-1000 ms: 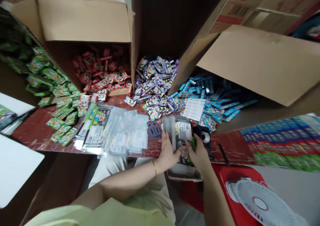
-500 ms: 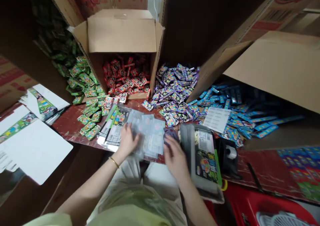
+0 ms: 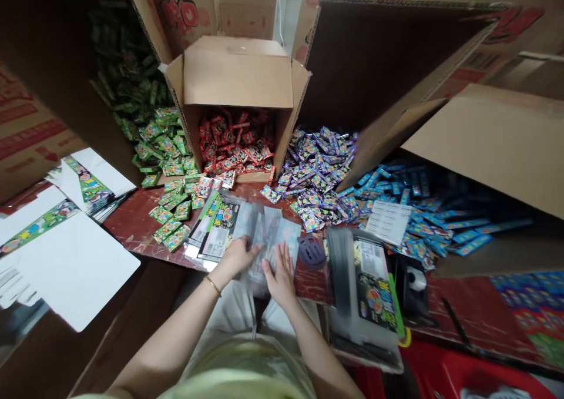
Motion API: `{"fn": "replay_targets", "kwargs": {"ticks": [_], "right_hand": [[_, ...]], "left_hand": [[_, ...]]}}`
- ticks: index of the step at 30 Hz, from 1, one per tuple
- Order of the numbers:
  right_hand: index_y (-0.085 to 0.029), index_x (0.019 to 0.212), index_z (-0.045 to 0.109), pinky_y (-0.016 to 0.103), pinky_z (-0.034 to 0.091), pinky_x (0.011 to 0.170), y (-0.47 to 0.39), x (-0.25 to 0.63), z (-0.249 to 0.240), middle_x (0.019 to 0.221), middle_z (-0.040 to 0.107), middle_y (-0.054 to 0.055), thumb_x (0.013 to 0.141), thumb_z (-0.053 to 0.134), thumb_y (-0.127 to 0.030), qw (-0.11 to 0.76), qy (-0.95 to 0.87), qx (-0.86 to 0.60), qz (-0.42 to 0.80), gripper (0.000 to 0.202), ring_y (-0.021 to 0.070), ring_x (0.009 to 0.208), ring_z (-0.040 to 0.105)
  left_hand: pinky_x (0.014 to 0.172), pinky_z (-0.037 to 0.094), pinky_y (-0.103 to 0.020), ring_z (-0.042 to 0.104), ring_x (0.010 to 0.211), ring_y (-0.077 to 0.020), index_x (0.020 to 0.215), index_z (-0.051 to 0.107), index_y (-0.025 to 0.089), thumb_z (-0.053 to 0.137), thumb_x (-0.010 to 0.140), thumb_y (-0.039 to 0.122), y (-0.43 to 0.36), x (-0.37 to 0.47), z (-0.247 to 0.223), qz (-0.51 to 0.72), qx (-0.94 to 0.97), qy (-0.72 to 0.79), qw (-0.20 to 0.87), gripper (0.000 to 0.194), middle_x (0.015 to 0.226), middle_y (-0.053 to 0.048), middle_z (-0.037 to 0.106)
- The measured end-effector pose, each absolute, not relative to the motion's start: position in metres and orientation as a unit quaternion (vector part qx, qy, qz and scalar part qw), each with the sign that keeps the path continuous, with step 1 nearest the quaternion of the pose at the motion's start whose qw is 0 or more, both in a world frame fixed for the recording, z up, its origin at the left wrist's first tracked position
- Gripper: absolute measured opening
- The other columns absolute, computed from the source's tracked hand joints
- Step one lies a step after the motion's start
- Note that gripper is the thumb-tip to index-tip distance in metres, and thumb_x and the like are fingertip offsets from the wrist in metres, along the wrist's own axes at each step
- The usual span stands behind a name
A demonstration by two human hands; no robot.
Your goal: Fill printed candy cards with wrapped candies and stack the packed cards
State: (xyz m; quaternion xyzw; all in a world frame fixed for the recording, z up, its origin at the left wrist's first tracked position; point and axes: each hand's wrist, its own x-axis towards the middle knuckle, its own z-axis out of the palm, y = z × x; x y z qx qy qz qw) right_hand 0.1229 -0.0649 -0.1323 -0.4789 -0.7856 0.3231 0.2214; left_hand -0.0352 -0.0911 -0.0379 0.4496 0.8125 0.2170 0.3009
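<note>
Clear plastic bags lie in a spread at the table's front edge, between my two hands. My left hand is closed at their left side, its thumb and curled fingers on a blurred clear bag. Flat on the bags at the right rests my right hand, fingers stretched out and holding nothing. Just beyond it on the table is a purple flat plastic piece with slots. Left of the bags, printed black-and-green packages overlap one another.
Cardboard boxes hold green packets, red packets, purple packets and blue packets, spilling onto the red table. White cards lie left. A package stack, label sheet and black tape dispenser stand right.
My right hand has let go of the purple plastic piece and moved left onto the clear bags. My left hand has closed at the bags. The camera view has shifted slightly.
</note>
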Motion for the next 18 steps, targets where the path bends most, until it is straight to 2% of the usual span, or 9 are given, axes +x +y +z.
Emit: {"fn": "replay_targets", "kwargs": {"ticks": [2, 4, 7, 10, 12, 15, 18], "right_hand": [[-0.013, 0.146, 0.036, 0.055, 0.014, 0.117, -0.062, 0.123, -0.132, 0.156, 0.022, 0.014, 0.091, 0.039, -0.056, 0.257, -0.752, -0.466, 0.389, 0.07, 0.0288, 0.147, 0.013], [-0.019, 0.143, 0.042, 0.052, 0.017, 0.118, -0.058, 0.124, -0.131, 0.155, 0.028, 0.011, 0.09, 0.041, -0.056, 0.301, -0.7, -0.443, 0.472, 0.064, 0.0267, 0.146, 0.019], [-0.022, 0.13, 0.057, 0.049, 0.026, 0.116, -0.05, 0.132, -0.129, 0.145, 0.046, 0.01, 0.089, 0.049, -0.051, 0.374, -0.595, -0.402, 0.586, 0.051, 0.0251, 0.138, 0.038], [-0.019, 0.111, 0.069, 0.05, 0.034, 0.11, -0.041, 0.142, -0.127, 0.128, 0.063, 0.012, 0.083, 0.061, -0.047, 0.439, -0.525, -0.404, 0.607, 0.04, 0.0263, 0.124, 0.054], [-0.018, 0.105, 0.071, 0.05, 0.034, 0.11, -0.036, 0.148, -0.126, 0.126, 0.064, 0.012, 0.079, 0.065, -0.047, 0.465, -0.524, -0.427, 0.571, 0.039, 0.0261, 0.122, 0.056], [-0.019, 0.113, 0.068, 0.046, 0.034, 0.11, -0.034, 0.154, -0.12, 0.13, 0.061, 0.011, 0.077, 0.063, -0.053, 0.464, -0.504, -0.47, 0.556, 0.049, 0.0259, 0.124, 0.053], [-0.02, 0.117, 0.066, 0.044, 0.036, 0.109, -0.036, 0.157, -0.108, 0.131, 0.061, 0.01, 0.078, 0.058, -0.06, 0.442, -0.449, -0.482, 0.609, 0.057, 0.0265, 0.126, 0.052]], "left_hand": [[0.07, 0.048, -0.032, 0.068, 0.08, -0.0259, 0.094, 0.056, 0.013, 0.053, 0.085, 0.05, -0.091, -0.018, -0.037, 0.236, 0.454, 0.798, 0.319, 0.038, 0.085, -0.014, 0.069], [0.072, 0.048, -0.03, 0.068, 0.083, -0.0242, 0.104, 0.052, 0.011, 0.049, 0.089, 0.048, -0.089, -0.003, -0.036, 0.253, 0.452, 0.787, 0.335, 0.04, 0.09, -0.016, 0.069], [0.074, 0.049, -0.03, 0.069, 0.089, -0.0252, 0.113, 0.047, 0.008, 0.045, 0.092, 0.04, -0.083, 0.009, -0.029, 0.252, 0.452, 0.78, 0.352, 0.038, 0.097, -0.02, 0.07], [0.075, 0.05, -0.034, 0.069, 0.093, -0.0304, 0.117, 0.046, 0.004, 0.049, 0.089, 0.025, -0.082, 0.018, -0.013, 0.227, 0.464, 0.778, 0.356, 0.035, 0.099, -0.026, 0.068], [0.076, 0.05, -0.037, 0.068, 0.094, -0.033, 0.119, 0.047, 0.002, 0.046, 0.088, 0.019, -0.084, 0.029, 0.001, 0.209, 0.483, 0.771, 0.359, 0.036, 0.1, -0.028, 0.068], [0.079, 0.05, -0.042, 0.067, 0.096, -0.0368, 0.127, 0.045, 0.0, 0.044, 0.087, 0.018, -0.087, 0.052, 0.017, 0.186, 0.514, 0.752, 0.369, 0.044, 0.102, -0.03, 0.067], [0.087, 0.049, -0.044, 0.065, 0.104, -0.0369, 0.142, 0.026, -0.003, 0.044, 0.085, 0.021, -0.084, 0.062, 0.019, 0.181, 0.529, 0.731, 0.391, 0.065, 0.115, -0.031, 0.063]]}}
